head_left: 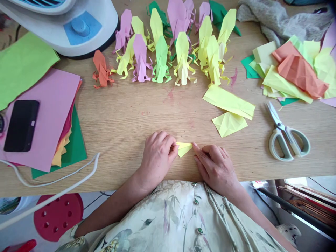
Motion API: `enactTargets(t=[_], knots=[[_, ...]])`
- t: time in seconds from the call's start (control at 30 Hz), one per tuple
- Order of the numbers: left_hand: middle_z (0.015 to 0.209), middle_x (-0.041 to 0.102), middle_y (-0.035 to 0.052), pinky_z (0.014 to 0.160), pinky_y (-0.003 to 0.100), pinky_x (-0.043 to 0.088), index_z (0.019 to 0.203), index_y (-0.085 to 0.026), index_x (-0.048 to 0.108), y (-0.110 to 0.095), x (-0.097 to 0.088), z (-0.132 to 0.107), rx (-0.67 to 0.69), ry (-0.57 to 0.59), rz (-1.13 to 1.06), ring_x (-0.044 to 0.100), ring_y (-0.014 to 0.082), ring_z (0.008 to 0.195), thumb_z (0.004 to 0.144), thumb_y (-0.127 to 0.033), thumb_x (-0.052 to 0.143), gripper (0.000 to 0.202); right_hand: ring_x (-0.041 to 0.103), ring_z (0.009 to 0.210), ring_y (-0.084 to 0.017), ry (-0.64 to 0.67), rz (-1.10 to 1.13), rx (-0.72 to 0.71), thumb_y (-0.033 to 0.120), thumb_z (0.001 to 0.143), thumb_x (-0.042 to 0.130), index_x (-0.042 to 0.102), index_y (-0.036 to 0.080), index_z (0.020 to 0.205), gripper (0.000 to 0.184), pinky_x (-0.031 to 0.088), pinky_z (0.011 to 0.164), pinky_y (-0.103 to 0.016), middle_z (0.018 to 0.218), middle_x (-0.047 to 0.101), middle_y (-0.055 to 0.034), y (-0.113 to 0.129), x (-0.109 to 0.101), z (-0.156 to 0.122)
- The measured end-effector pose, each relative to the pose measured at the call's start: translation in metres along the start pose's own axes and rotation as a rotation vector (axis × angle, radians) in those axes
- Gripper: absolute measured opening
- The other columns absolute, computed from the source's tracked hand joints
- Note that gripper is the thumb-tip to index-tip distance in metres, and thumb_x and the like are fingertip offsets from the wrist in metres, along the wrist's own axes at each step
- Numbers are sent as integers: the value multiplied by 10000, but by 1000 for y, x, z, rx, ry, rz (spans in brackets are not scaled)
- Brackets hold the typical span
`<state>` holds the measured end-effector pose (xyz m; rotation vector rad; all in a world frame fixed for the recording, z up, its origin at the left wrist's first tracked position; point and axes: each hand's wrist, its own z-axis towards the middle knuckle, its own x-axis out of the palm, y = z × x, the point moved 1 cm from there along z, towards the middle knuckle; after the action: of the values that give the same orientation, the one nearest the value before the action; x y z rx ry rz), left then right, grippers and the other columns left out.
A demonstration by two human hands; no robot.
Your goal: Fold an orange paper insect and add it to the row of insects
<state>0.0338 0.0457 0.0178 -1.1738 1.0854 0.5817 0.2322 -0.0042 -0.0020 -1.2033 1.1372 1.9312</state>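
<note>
A small folded piece of yellow paper [184, 148] lies near the table's front edge, between my two hands. My left hand [160, 149] pinches its left end between thumb and curled fingers. At the right corner, the index fingertip of my right hand [215, 164] presses on the paper, thumb close below and the other fingers curled under. Beyond my right hand rest a creased yellow paper square [229, 124] and a longer yellow paper strip [228, 102] partly over it.
Several folded paper figures [160, 59] stand in rows at the back. Scissors [282, 134] lie at right, below a heap of paper scraps [296, 70]. At left are coloured sheets [49, 105] with a black phone-like device [21, 125], a white cable [78, 169] and a fan base [86, 31].
</note>
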Motion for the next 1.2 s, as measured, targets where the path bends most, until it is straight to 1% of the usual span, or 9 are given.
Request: enactTargets(t=[0.1,0.13,0.2,0.37,0.57,0.83,0.97,1.1,1.2], knots=[[887,603,30,753,307,411,885,-175,588,-1,-1,0,11,-19,14,547,186,848,891,-170,613,27,515,794,-186,0,-8,-2,150,944,562,562,98,1328,387,403,699,-331,900,555,-72,0,0,0],[922,606,35,760,309,410,946,-177,601,-1,-1,0,36,-28,28,552,187,868,894,-163,610,54,513,790,-185,0,-10,0,152,946,560,560,98,1329,386,404,696,-331,900,555,-72,0,0,0],[959,610,35,765,311,400,1044,-202,621,-2,-2,-1,126,-45,65,554,185,885,915,-156,587,141,511,785,-184,-2,-15,2,155,950,556,556,99,1332,386,404,693,-331,901,556,-71,1,0,1],[926,655,12,758,328,385,1130,-251,657,-3,-1,-5,359,-89,163,536,169,822,980,-193,524,209,514,790,-183,-4,-19,1,157,951,556,576,106,1315,368,402,695,-328,905,561,-73,1,0,0],[1041,705,38,815,353,415,1269,-163,617,-1,2,-13,492,-90,265,554,165,847,1006,-159,456,308,521,799,-178,5,-18,13,164,958,545,586,113,1312,361,404,705,-321,905,563,-70,0,0,0],[1200,697,76,964,368,466,1318,-69,593,-16,5,-27,486,-17,486,607,195,1066,1000,-106,390,379,520,799,-182,-7,-13,11,166,954,551,601,97,1301,357,406,699,-325,906,562,-78,0,0,0],[1280,666,125,948,356,514,1304,-45,610,-24,8,-36,469,-10,603,619,222,1133,985,-88,357,409,515,787,-180,-4,-24,11,168,952,562,589,108,1320,374,409,694,-323,905,562,-72,1,0,0],[1270,674,130,918,327,553,1311,-47,611,-27,8,-38,452,2,639,636,225,1128,971,-85,381,412,520,793,-179,-4,-37,12,174,952,565,592,119,1313,366,411,696,-319,910,567,-71,1,-1,0],[1346,631,132,877,284,568,1314,-55,612,-27,7,-37,454,14,632,640,215,1118,967,-86,384,417,527,799,-180,0,-34,13,171,953,561,592,117,1310,362,412,697,-318,912,573,-73,1,-1,1]])
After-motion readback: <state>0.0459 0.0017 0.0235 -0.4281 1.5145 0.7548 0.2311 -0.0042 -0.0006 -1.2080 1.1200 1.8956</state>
